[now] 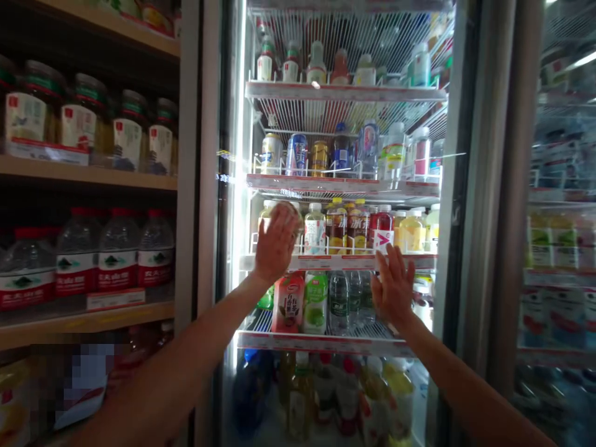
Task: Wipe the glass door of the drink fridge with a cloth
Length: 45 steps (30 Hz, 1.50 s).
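Note:
I face a lit drinks fridge [344, 93] with wire shelves of bottles and cans. My left hand [275, 243] reaches into the third shelf and its fingers curl round the top of a pale bottle [289, 214] at the left end of the row. My right hand [393, 287] is spread flat, fingers apart, in front of the shelf edge [335, 262], below a red bottle [380, 228], holding nothing. Just under my left wrist stand a pink carton-like bottle [288, 304] and a green-labelled bottle [315, 301].
To the left, wooden shelves [88, 177] carry glass jars above and large water bottles [116, 251] with red labels below. The fridge frame [470, 186] stands on the right, with a second glass-door fridge [559, 248] beyond it. Bottles crowd the fridge bottom shelf [326, 391].

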Motion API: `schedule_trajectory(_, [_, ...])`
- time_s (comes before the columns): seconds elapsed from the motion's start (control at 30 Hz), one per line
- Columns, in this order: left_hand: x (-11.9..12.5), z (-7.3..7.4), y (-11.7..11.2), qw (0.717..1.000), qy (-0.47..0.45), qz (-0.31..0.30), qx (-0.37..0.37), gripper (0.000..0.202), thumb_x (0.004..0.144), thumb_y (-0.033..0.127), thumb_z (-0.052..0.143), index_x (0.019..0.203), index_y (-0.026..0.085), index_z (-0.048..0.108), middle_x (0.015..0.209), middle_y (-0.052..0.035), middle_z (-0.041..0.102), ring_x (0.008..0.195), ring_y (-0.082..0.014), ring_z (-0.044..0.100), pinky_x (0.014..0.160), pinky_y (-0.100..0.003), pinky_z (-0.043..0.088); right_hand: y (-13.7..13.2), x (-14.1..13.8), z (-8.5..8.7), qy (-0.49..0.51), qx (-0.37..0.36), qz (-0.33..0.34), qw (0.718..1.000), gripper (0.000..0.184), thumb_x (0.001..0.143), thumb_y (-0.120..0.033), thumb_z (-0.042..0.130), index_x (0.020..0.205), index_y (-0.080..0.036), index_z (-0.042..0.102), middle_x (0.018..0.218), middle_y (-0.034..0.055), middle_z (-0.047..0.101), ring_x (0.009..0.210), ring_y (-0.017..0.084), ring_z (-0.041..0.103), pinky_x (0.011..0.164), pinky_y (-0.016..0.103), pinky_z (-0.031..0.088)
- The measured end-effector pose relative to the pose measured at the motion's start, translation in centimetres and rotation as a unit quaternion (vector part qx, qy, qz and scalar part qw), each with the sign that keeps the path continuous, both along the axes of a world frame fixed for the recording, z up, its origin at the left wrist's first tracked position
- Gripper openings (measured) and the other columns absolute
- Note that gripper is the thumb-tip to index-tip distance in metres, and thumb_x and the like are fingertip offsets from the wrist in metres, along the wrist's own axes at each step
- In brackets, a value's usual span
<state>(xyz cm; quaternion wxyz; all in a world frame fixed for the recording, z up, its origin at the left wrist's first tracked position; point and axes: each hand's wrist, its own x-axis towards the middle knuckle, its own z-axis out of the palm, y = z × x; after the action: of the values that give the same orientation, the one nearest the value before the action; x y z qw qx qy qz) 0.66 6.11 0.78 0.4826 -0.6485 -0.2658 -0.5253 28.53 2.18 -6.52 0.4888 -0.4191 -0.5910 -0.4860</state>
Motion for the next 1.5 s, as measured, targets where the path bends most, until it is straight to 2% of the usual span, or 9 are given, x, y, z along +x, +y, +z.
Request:
schedule_trajectory(0.13, [2.9,-0.9,-0.2,0.970,0.242,-0.013,0.001,0.049,0.088,0.016,0.041,0.136,0.027,0.035,0.143,-0.0026,0.041,0.138,-0.0161,0.025,0.116,-0.041,0.014,-0.6,-1.1,1.7,-0.030,-0.002,0.013,0.999,0.065,0.090,-0.026,0.038,0.147,-0.025,0.008,0.153,0.0076,0.021,0.139,0.024,0.021,0.112,0.049,0.015])
schedule_trajectory(0.33, [5.0,2.2,-0.2,1.000,-0.011,-0.006,-0.017,0.047,0.091,0.021,0.035,0.138,0.020,0.033,0.146,-0.0107,0.034,0.140,-0.0217,0.019,0.114,-0.048,0.014,-1.3,-0.1,2.0,-0.016,0.002,0.010,1.000,0.063,0.091,-0.026,0.038,0.147,-0.026,0.008,0.153,0.0079,0.021,0.140,0.023,0.020,0.112,0.049,0.015])
schedule_trajectory(0.5, [7.1,1.6,-0.3,0.952,0.304,-0.023,0.027,0.039,0.090,0.019,0.040,0.127,0.028,0.045,0.139,0.0018,0.046,0.137,-0.0148,0.025,0.116,-0.039,0.016,-1.6,2.1,1.6,-0.024,-0.010,0.005,1.000,0.063,0.090,-0.024,0.038,0.147,-0.026,0.009,0.152,0.0077,0.024,0.139,0.023,0.022,0.111,0.048,0.017])
schedule_trajectory(0.7, [8.8,3.5,-0.1,0.998,0.058,-0.026,-0.015,0.046,0.090,0.019,0.037,0.136,0.020,0.036,0.145,-0.0099,0.037,0.139,-0.0220,0.021,0.114,-0.049,0.017,-1.7,3.7,2.1,-0.002,-0.005,-0.014,1.000,0.063,0.091,-0.025,0.038,0.147,-0.026,0.009,0.152,0.0073,0.025,0.139,0.023,0.022,0.111,0.048,0.016])
schedule_trajectory(0.9, [11.0,1.9,-0.5,0.930,0.363,-0.051,0.032,0.037,0.089,0.019,0.042,0.125,0.025,0.047,0.141,-0.0007,0.044,0.136,-0.0161,0.030,0.113,-0.039,0.023,-1.9,4.9,1.9,-0.008,-0.003,-0.030,1.000,0.061,0.091,-0.025,0.038,0.147,-0.024,0.012,0.147,0.0099,0.034,0.138,0.022,0.025,0.111,0.047,0.018])
schedule_trajectory(1.03, [12.6,4.9,-0.3,0.990,0.133,-0.048,-0.011,0.041,0.090,0.018,0.036,0.131,0.020,0.042,0.144,-0.0080,0.039,0.137,-0.0217,0.027,0.113,-0.047,0.019,-2.3,6.4,1.4,0.010,0.000,-0.042,0.999,0.060,0.091,-0.024,0.037,0.146,-0.023,0.014,0.147,0.0115,0.035,0.138,0.023,0.025,0.110,0.048,0.019])
schedule_trajectory(1.1, [13.9,5.5,-0.3,0.996,0.059,-0.057,-0.027,0.041,0.090,0.020,0.036,0.131,0.017,0.043,0.144,-0.0111,0.037,0.138,-0.0250,0.025,0.112,-0.049,0.020,-2.5,7.2,1.2,0.023,-0.001,-0.048,0.999,0.060,0.091,-0.023,0.037,0.146,-0.024,0.013,0.147,0.0114,0.034,0.138,0.023,0.025,0.110,0.049,0.018])
schedule_trajectory(1.3, [17.4,3.5,-0.7,0.930,0.360,-0.076,0.012,0.039,0.089,0.018,0.040,0.127,0.023,0.048,0.140,-0.0027,0.046,0.134,-0.0176,0.033,0.113,-0.041,0.023,-2.9,9.6,0.4,0.017,0.000,-0.062,0.998,0.060,0.091,-0.024,0.038,0.146,-0.022,0.015,0.144,0.0131,0.038,0.137,0.023,0.029,0.110,0.050,0.019])
schedule_trajectory(1.5, [21.4,6.3,-0.7,0.987,0.144,-0.076,-0.011,0.042,0.091,0.019,0.035,0.132,0.018,0.044,0.144,-0.0081,0.040,0.137,-0.0231,0.028,0.113,-0.046,0.020,-3.3,11.4,0.2,0.032,0.011,-0.075,0.997,0.056,0.092,-0.027,0.035,0.145,-0.021,0.019,0.142,0.0144,0.040,0.137,0.024,0.029,0.109,0.050,0.022])
